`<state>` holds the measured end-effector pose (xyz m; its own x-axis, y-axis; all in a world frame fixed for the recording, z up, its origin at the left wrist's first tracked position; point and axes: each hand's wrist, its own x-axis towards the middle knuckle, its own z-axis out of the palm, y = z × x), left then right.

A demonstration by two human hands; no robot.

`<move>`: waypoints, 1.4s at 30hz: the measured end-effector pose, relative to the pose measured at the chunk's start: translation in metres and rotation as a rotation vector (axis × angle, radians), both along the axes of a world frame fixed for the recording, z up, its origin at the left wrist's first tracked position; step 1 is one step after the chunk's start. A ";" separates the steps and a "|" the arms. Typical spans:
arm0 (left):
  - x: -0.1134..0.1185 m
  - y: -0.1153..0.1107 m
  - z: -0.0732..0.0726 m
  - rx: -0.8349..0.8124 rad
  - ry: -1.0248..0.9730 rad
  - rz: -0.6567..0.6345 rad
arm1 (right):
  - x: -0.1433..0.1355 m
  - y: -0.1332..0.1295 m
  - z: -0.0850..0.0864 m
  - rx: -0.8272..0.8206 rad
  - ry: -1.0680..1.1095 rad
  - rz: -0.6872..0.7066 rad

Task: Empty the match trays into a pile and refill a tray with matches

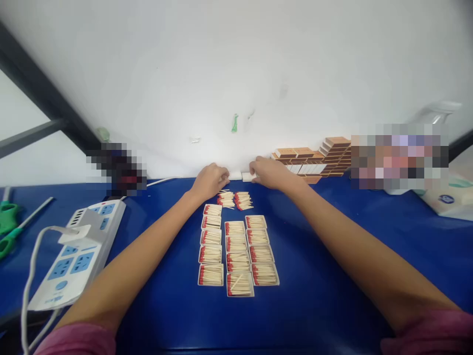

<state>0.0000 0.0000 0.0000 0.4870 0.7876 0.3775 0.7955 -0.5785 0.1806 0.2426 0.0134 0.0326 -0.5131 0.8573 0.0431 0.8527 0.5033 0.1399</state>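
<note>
Both arms reach to the back of the blue table, at the foot of the wall. My left hand point(212, 181) has its fingers curled at the left end of a small white box point(235, 176). My right hand point(269, 172) is closed at the right end of a second white box point(249, 177), which lies in line with the first. Just in front are two loose piles of red-tipped matches point(226, 199), side by side. Nearer me, match-filled trays point(236, 261) stand in three columns. The undersides of my fingers are hidden.
Stacked brown matchboxes point(325, 160) lean by the wall at right, beside a blurred patch and a tissue pack point(453, 197). On the left are a white power strip point(79, 256) with a plugged-in cable and green-handled scissors point(15, 236). A black metal frame point(55, 88) rises there.
</note>
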 end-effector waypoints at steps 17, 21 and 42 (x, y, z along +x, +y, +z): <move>0.008 0.013 0.000 -0.068 -0.039 -0.073 | 0.002 0.000 0.002 0.011 -0.036 -0.032; 0.010 0.007 0.005 -0.031 0.010 -0.031 | 0.000 -0.004 0.005 0.026 -0.029 -0.030; -0.054 -0.084 0.030 -0.444 -0.108 0.021 | 0.029 -0.095 0.007 -0.623 0.482 0.102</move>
<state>-0.0539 -0.0839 0.0299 0.4460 0.8937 0.0488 0.7689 -0.4104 0.4903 0.2712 -0.0819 0.0398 -0.6370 0.7465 -0.1920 0.6931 0.4458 -0.5664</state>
